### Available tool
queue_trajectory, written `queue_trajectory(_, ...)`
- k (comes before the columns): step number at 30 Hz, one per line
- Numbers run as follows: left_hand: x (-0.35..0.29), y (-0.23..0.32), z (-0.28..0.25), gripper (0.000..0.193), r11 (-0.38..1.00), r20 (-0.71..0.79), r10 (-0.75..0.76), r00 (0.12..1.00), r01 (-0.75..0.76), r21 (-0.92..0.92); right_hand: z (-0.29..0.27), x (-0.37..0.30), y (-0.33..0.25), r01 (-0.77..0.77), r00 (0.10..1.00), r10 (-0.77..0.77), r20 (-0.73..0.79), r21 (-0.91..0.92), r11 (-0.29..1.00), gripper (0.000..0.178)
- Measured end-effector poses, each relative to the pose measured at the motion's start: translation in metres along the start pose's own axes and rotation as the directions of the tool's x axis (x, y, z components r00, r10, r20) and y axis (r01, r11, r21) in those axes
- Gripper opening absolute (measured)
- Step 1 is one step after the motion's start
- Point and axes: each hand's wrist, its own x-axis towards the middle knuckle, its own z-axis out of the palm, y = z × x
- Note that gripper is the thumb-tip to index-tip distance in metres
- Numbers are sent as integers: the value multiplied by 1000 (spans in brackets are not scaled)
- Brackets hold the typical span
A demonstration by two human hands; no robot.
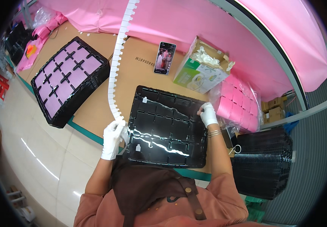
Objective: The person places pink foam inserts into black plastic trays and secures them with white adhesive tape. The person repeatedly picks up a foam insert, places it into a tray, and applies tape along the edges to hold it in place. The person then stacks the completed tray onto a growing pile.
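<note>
A black plastic tray (167, 130) with moulded cross-shaped ridges lies in front of me, glossy with reflections. Two small white tags (144, 100) are on its left part. My left hand (113, 137), in a white glove, is at the tray's left edge, fingers closed on the lower end of a long notched white strip (114, 75). That strip runs up and away across the cardboard. At the upper right edge of the tray is my right hand (209, 115), also gloved, with bare fingertips pinched together; whatever they hold is too small to make out.
A stack of black trays with lilac pieces (70, 72) stands at the left. Behind the tray are a propped phone (165, 58) and an open box of white scraps (205, 70). Bagged pink pieces (239, 104) and stacked black trays (263, 162) are at the right.
</note>
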Motion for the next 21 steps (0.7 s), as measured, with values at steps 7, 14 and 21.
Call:
queue_trajectory(7, -6, 0, 12, 23, 996, 55, 31, 998, -26, -87, -16, 11, -16, -165, 981, 167, 103, -27, 986, 29)
queue_trajectory(14, -22, 21, 23, 26, 984, 177, -30, 984, 60, -168, -14, -15, -56, -144, 985, 163, -56, 249, 958, 19)
queue_trajectory(21, -35, 22, 57, 18, 965, 148, 261, 954, -264, 0, 3, -108, -216, -289, 916, -123, 382, 841, 457, 21)
